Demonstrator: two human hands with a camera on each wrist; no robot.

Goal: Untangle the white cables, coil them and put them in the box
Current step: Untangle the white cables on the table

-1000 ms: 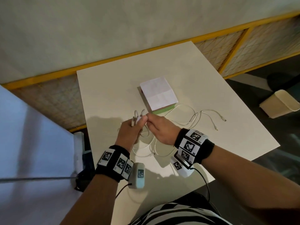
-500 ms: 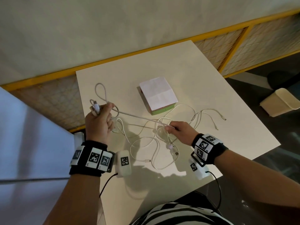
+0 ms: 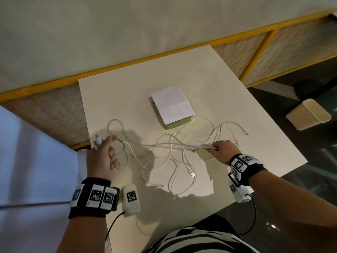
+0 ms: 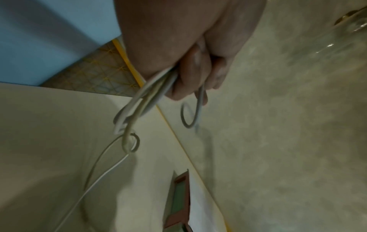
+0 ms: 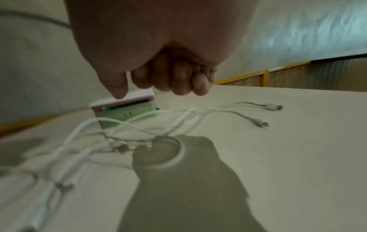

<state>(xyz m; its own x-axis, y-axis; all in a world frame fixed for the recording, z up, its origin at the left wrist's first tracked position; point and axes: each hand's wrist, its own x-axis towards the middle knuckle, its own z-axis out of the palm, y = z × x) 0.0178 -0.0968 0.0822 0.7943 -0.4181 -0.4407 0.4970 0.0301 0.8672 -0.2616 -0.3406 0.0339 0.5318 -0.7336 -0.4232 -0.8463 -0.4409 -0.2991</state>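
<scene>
On the table (image 3: pixel 228 84) the box (image 3: pixel 172 106) sits farthest back, cables (image 3: pixel 171 154) sprawled just in front of it, left hand (image 3: pixel 101 157) off to its front-left, right hand (image 3: pixel 223 150) front-right.

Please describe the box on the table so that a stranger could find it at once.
On the white table, look at the middle, just beyond the white cables. The box is the only blocky thing there: a white top and a green side, while everything near it is thin cord.

We are finding no readable words, brands or numbers anywhere. We are only seeing black-and-white square code markers on the wristbands (image 3: pixel 96 196) and on the white wrist units (image 3: pixel 131 197).
</scene>
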